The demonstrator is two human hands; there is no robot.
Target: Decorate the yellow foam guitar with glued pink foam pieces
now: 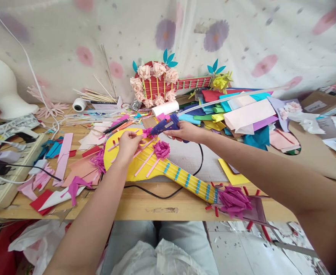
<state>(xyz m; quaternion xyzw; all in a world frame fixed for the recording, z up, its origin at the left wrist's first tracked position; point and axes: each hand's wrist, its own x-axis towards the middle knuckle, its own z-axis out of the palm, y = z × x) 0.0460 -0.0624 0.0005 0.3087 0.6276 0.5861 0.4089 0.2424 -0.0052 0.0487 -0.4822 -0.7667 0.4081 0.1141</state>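
Note:
A yellow paper guitar (123, 171) lies on the wooden table, with pink strips, blue fret strips and white strings. My right hand (182, 130) is wrapped round a blue glue gun (166, 125), its nozzle pointing left. A long clear glue stick (230, 100) sticks out of its back. My left hand (130, 145) is closed in a pinch above the guitar body, at a piece of pink crepe paper (147, 132) by the nozzle. Its fingertips are partly hidden. A magenta crepe flower (161, 149) sits on the body, and a larger crepe flower (235, 201) is at the headstock.
A red paper guitar (162, 82) with pale flowers leans at the back. Coloured paper (248, 114) is piled at right. Scraps (76, 187) and a power strip (13, 179) lie at left. A black cable (168, 196) loops beside the yellow guitar, whose headstock overhangs the table edge.

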